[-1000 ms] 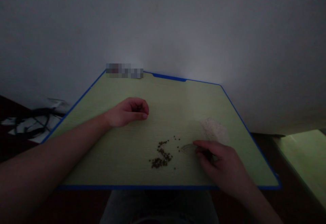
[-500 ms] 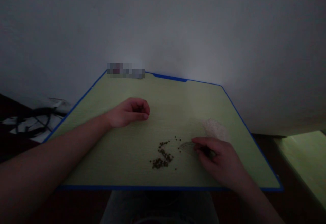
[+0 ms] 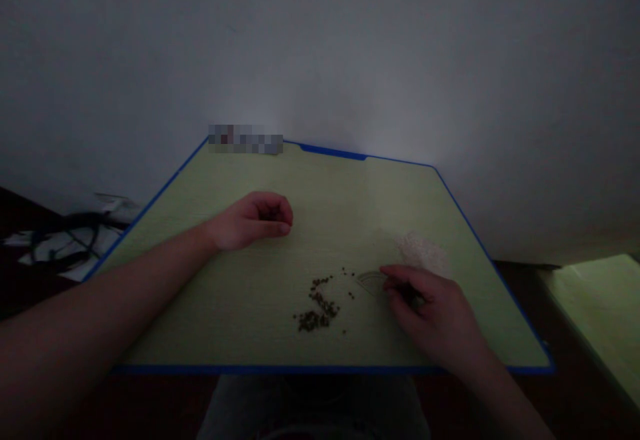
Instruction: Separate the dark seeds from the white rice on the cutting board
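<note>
Dark grains (image 3: 313, 321), yellow-green tabletop (image 3: 340, 207)

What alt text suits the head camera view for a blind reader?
A curled right hand is beside scattered dark grains and in front of a pale heap on a blue-edged table. The left hand curls farther back; whether either holds anything is unclear.

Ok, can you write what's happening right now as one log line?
left hand: curled, contents unclear | right hand: curled beside pale heap, contents unclear | dark bits: loose on table, left of right hand
</note>
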Available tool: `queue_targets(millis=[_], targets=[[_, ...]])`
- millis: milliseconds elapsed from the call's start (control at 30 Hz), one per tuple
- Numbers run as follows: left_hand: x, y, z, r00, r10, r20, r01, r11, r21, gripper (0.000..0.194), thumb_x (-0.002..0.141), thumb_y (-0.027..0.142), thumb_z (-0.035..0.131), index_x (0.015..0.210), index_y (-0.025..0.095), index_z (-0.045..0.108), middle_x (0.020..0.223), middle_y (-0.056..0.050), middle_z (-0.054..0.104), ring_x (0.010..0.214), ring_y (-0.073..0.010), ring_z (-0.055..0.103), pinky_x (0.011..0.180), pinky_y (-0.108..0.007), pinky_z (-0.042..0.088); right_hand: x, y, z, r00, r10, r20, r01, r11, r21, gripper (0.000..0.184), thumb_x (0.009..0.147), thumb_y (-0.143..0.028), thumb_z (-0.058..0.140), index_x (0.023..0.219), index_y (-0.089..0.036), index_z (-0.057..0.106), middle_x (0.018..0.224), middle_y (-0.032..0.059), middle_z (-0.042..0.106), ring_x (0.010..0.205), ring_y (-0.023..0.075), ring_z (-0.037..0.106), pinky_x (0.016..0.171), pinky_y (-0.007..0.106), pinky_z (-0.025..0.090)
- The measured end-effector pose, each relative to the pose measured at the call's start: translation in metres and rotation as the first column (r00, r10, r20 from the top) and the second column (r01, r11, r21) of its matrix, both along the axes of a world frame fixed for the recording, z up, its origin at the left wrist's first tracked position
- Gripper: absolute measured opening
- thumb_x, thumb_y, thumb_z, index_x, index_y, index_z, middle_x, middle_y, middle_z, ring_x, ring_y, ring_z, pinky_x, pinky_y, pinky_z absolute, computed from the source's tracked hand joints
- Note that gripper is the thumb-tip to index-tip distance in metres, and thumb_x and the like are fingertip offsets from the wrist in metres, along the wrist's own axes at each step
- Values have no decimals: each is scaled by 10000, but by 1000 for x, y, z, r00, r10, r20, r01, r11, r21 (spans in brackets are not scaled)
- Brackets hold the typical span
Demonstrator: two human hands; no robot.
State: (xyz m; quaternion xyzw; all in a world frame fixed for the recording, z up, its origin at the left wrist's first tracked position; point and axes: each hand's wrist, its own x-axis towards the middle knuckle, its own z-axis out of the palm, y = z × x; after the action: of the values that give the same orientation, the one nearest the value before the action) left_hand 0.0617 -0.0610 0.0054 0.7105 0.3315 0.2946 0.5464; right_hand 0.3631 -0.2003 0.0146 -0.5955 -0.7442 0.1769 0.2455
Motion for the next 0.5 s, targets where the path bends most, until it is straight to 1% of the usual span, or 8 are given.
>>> queue_targets(millis=[133, 267, 367, 500], targets=[[0, 0, 1, 1000, -1, 0, 1, 1000, -4, 168, 689, 271, 702, 706, 155, 582, 607, 27, 542, 546, -87, 483, 504, -199, 389, -7, 0, 4, 996, 84, 12, -84, 996, 2, 299, 828, -160, 511, 1045, -192, 714, 876, 47, 771, 741, 179, 723, 651, 301, 584], [1, 0, 1, 1000, 4, 11, -4, 1000, -8, 167, 680, 263, 706, 701, 156, 580, 602, 31, 543, 541, -81, 479, 499, -193, 384, -19, 3, 7, 994, 110, 29, -110, 994, 3, 305, 837, -168, 502, 1051, -188, 718, 872, 53, 774, 731, 185, 721, 668, 320, 584], [1, 0, 1, 1000, 3, 8, -3, 1000, -9, 171, 683, 273, 706, 703, 159, 580, 599, 34, 545, 537, -80, 476, 495, -190, 385, -25, 4, 5, 997, 77, 18, -77, 997, -3, 320, 840, -170, 503, 1077, -180, 718, 901, 65, 776, 737, 189, 724, 672, 322, 582], [0, 0, 0, 1000, -6, 12, 6, 1000, -13, 162, 687, 266, 704, 707, 155, 587, 604, 32, 552, 541, -77, 480, 495, -185, 383, -20, 1, 1, 999, -40, 2, 40, 999, -24, 325, 835, -194, 519, 1091, -163, 717, 889, 66, 777, 724, 193, 728, 647, 314, 582]])
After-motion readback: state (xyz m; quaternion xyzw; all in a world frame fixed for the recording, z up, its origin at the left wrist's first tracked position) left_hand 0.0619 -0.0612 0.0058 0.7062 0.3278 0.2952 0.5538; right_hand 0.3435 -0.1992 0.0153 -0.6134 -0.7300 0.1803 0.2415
